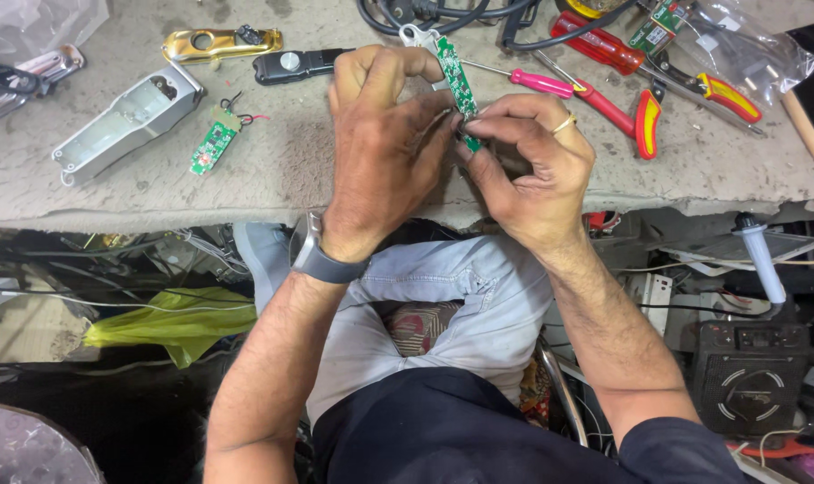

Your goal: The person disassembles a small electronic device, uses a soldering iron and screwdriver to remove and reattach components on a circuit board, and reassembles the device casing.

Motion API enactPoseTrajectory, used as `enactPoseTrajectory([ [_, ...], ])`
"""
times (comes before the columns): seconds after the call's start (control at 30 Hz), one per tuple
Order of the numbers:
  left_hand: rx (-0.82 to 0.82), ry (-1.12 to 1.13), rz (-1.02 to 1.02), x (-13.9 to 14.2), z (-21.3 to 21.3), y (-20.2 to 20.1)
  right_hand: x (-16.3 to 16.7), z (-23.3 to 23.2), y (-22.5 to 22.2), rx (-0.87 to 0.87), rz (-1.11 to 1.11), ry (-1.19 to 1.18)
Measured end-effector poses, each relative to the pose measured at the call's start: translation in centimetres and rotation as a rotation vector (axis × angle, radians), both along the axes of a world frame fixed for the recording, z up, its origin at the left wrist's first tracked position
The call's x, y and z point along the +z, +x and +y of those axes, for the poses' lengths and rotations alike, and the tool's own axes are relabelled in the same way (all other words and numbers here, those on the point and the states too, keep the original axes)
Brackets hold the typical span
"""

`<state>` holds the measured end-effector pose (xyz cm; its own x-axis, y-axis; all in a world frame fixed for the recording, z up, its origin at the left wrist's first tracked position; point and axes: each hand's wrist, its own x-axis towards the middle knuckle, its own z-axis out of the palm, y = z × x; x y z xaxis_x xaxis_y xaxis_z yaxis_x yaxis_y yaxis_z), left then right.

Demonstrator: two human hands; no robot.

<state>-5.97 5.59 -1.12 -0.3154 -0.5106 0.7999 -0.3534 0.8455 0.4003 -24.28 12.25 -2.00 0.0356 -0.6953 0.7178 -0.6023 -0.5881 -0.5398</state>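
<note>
Over the front edge of a grey workbench, both my hands hold one narrow green circuit board. My left hand wraps it from the left, a grey watch on that wrist. My right hand, with a ring, pinches the board's lower end between thumb and fingers. The board stands nearly upright, and its lower end is hidden by my fingers. A small metal part sits at its top end.
On the bench lie a second green board with wires, a silver housing, a gold shell, a black part, a pink screwdriver and red-handled pliers. Below at right stand a soldering iron and a black station.
</note>
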Motion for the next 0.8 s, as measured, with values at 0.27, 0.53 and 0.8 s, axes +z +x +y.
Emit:
enactPoseTrajectory([
  [0.27,-0.319,0.226,0.008,0.6,-1.8,0.4,-1.0,4.7,-1.6,-0.238,0.163,-0.18],
  [0.53,-0.261,0.446,0.019,0.1,-2.4,0.2,-11.3,14.8,-14.1,-0.548,-1.117,-0.055],
  [0.8,-0.243,0.503,-0.012,-0.6,-2.7,0.0,-15.3,17.0,-27.1,-0.242,-1.615,0.033],
])
